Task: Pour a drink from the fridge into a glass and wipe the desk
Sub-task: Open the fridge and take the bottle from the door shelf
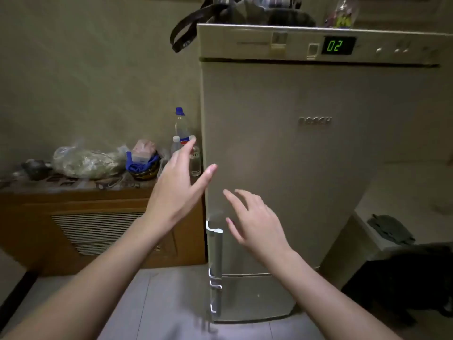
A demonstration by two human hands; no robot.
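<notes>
Two doors of a tall beige fridge [294,155] are standing closed, filling the middle and right of the frame, with a green display [337,45] reading 02 glowing on the panel at the top and a brand badge sitting on the upper door. Along the fridge's left edge, low in the frame, a silver handle [216,251] is running down the upper door, and a second handle [215,299] is sitting just below it on the lower door. Both bare hands are reaching forward in front of the fridge and holding nothing. Left of centre, the left hand [179,187] is spreading wide with its fingers straight, its fingertips lying level with the fridge's left edge. Just right of centre, the right hand [255,223] is hovering with its fingers relaxed and apart, above and just right of the upper handle; whether it is touching the door cannot be told. Behind the left hand, clear bottles are standing beside the fridge on a low wooden bench [98,217], the tallest bottle [181,126] wearing a blue cap. Further left on the bench, a bowl with blue cloth [143,164] and a plastic bag [85,161] are lying. At the upper edge, a dark bag [220,13] is resting on top of the fridge.
</notes>
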